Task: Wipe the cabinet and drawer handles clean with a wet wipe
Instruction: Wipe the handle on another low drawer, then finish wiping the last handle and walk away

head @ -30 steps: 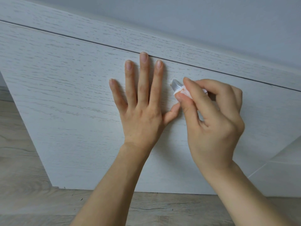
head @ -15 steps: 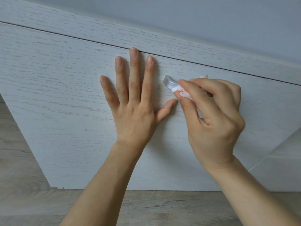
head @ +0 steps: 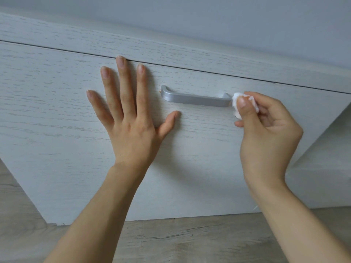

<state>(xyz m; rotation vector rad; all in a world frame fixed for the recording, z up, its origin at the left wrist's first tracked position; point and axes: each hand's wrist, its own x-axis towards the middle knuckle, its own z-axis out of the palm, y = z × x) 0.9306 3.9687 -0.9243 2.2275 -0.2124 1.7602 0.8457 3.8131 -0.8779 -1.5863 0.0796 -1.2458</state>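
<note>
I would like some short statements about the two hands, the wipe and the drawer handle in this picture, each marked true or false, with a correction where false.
1. The left hand lies flat on the drawer front with fingers spread. True.
2. The right hand pinches a bunched white wet wipe. True.
3. The wipe is at the left end of the grey handle. False: it is at the right end.
4. The left hand grips the handle. False: it rests beside the handle, left of it, not on it.
5. The floor is wood-patterned. True.
</note>
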